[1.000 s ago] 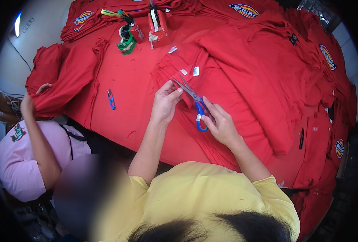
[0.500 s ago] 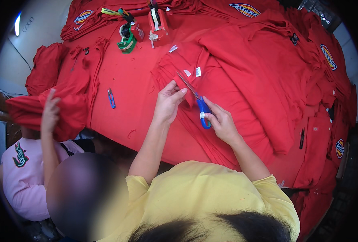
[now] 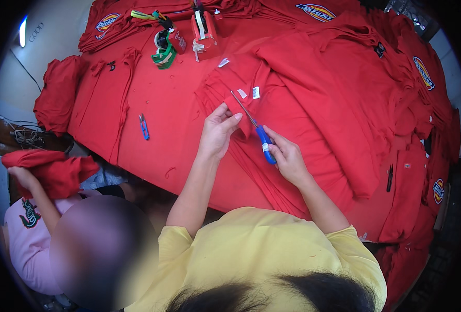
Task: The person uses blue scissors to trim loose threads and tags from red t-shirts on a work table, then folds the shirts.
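Blue-handled scissors (image 3: 262, 139) sit in my right hand (image 3: 288, 160), their blades pointing up and to the left over red cloth. My left hand (image 3: 219, 131) pinches the edge of a red garment (image 3: 235, 106) between thumb and fingers, beside the blades. White labels (image 3: 256, 92) show on the cloth just beyond the scissor tips. The rest of the garment spreads in folds to the right of my hands. Whether the blades touch the fabric I cannot tell.
Blue thread snips (image 3: 144, 127) lie on the red table cover (image 3: 163, 114). At the back stand a green tape dispenser (image 3: 163, 58) and a red one (image 3: 204, 39). Garment stacks (image 3: 407, 177) line the right side. A co-worker in pink (image 3: 33, 249) holds red cloth (image 3: 51, 171) at left.
The scissors have turned slightly in my right hand, and their blades look closer together. My left hand keeps its place. The co-worker has pulled a red garment off the table's left edge.
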The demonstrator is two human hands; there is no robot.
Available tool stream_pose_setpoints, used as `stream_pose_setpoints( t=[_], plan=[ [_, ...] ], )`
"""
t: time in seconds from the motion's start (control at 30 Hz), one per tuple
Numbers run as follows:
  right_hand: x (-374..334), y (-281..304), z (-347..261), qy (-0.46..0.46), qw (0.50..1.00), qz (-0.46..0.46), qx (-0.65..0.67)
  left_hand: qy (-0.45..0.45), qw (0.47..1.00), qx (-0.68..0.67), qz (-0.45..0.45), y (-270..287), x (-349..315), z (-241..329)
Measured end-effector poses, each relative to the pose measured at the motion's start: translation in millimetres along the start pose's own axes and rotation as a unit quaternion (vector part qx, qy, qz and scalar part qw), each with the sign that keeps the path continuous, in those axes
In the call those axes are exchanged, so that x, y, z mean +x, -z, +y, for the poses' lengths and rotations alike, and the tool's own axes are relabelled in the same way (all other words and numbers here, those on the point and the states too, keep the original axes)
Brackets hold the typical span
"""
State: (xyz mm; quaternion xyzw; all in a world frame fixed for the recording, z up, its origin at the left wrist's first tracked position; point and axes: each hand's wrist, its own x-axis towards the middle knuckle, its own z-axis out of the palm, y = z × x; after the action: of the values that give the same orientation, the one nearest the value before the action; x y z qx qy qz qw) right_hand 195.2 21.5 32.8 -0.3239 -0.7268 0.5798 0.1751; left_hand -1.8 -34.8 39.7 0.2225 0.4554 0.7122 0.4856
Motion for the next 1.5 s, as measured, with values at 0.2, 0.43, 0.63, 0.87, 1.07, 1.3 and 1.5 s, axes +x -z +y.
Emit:
stream_pose_setpoints(
  t=[0.2, 0.43, 0.63, 0.87, 1.07, 1.3, 1.5],
  plan=[
    [-10.4, 2.8, 3.8, 0.097, 0.986, 0.034, -0.132, -0.001, 1.000, 0.001, 0.000, -1.2, 0.5, 2.0],
    [-9.6, 6.3, 4.8, 0.138, 0.982, 0.050, -0.122, 0.009, 0.997, 0.063, -0.039, 0.9, -0.6, -0.2],
    [-2.9, 6.9, 6.7, 0.136, 0.981, 0.046, -0.134, -0.009, 0.997, 0.077, -0.030, -3.5, -0.6, -0.5],
    [-1.2, 7.0, 2.0, 0.066, 0.997, 0.015, -0.023, -0.006, 0.997, 0.071, -0.026, 0.2, 0.7, -2.5],
    [5.4, 6.5, 5.1, -0.014, 0.986, -0.034, 0.160, 0.002, 0.996, 0.082, -0.040, 8.6, 2.7, -3.4],
    [-41.6, 47.2, -17.7, 0.048, 0.947, 0.001, 0.319, -0.002, 0.994, 0.044, 0.095, 45.6, 22.3, -14.3],
    [-174.8, 159.9, 40.9, 0.030, 0.888, 0.458, -0.018, -0.234, 0.855, 0.414, 0.208, 84.3, 43.2, -25.4]
  ],
)
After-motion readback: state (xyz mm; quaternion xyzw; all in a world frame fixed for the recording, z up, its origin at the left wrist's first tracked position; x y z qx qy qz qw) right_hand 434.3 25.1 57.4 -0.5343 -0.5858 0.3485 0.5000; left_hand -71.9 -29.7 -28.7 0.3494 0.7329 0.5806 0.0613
